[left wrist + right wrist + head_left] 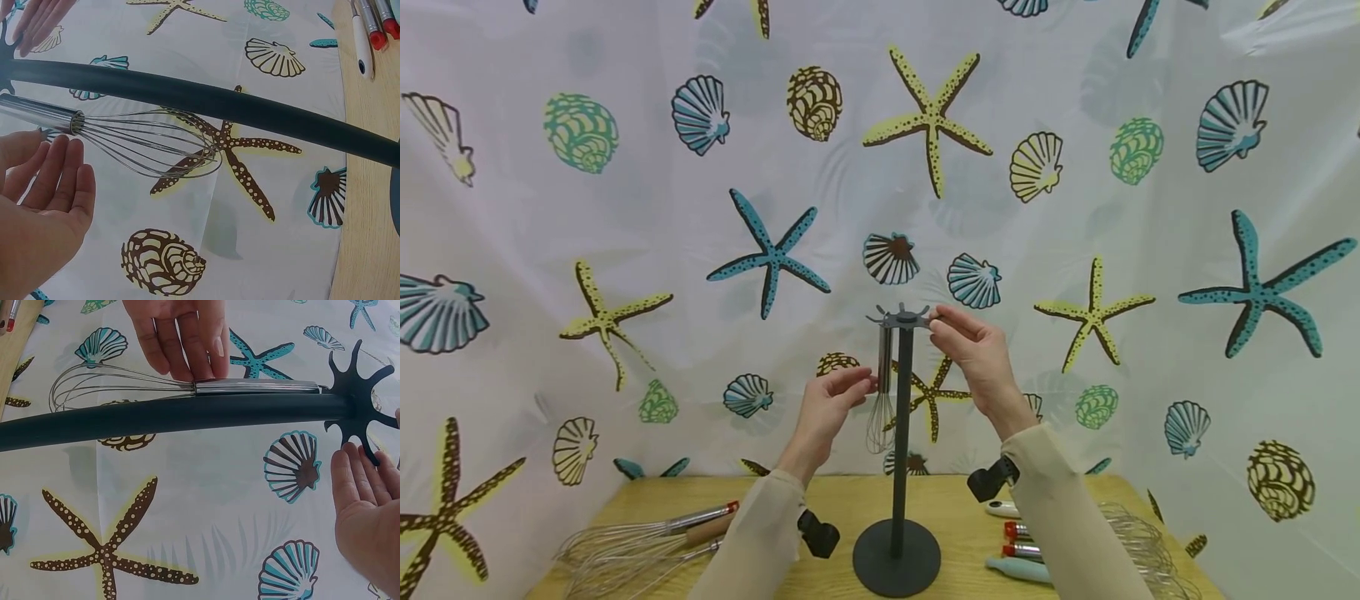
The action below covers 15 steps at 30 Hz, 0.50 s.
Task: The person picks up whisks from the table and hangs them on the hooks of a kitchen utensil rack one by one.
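Note:
A black utensil stand [902, 433] rises from a round base, with a ring of curved hooks [359, 394] at its top. One small metal whisk [144, 137] hangs upright from a hook on the stand's left side, wires down. My left hand [833, 408] is beside the whisk, its fairly straight fingertips right at the lower end of the shiny handle [256, 386]. At the top of the stand, my right hand [973, 354] pinches a right-side hook between thumb and fingers; the thumb is mostly cut off in the right wrist view.
Several larger whisks [625, 542] lie on the left of the wooden table [820, 508]. More whisks [1138, 542], some with red-tipped handles [1017, 531], lie at the right, partly behind my sleeve. A curtain with shells and starfish [1000, 217] hangs behind and along both sides.

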Motion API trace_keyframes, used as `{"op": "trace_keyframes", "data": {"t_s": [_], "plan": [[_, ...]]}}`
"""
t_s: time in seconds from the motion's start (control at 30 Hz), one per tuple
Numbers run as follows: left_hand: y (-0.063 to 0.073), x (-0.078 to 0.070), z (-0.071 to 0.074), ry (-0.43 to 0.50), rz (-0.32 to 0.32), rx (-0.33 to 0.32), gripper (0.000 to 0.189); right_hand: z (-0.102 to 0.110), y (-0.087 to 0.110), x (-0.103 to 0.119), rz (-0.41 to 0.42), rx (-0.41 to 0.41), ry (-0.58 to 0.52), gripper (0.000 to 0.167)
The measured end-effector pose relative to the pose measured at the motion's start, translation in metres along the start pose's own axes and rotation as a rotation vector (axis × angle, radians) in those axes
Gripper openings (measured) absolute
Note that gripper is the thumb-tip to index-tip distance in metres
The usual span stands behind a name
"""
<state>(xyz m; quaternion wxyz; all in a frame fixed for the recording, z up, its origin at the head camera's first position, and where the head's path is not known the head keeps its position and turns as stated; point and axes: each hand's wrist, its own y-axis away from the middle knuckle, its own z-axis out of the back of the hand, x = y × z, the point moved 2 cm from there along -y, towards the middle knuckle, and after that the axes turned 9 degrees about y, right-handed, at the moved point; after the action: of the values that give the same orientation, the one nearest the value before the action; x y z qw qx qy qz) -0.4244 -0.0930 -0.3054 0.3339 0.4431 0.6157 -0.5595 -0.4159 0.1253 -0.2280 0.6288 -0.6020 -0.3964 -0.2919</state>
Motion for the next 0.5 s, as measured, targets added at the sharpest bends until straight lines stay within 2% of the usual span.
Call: {"op": "trace_keyframes", "data": {"t_s": [0.17, 0.33, 0.5], "plan": [[0.006, 0.007, 0.006, 0.022, -0.005, 0.009, 0.028, -0.001, 0.0, -0.001, -0.005, -0.006, -0.013, 0.042], [0.014, 0.019, 0.013, 0.064, 0.025, 0.015, 0.028, -0.001, 0.0, -0.002, -0.007, 0.003, -0.004, 0.042], [0.017, 0.024, 0.018, 0.127, 0.029, 0.031, 0.029, 0.001, -0.001, -0.001, -0.005, 0.008, 0.0, 0.042]]}}
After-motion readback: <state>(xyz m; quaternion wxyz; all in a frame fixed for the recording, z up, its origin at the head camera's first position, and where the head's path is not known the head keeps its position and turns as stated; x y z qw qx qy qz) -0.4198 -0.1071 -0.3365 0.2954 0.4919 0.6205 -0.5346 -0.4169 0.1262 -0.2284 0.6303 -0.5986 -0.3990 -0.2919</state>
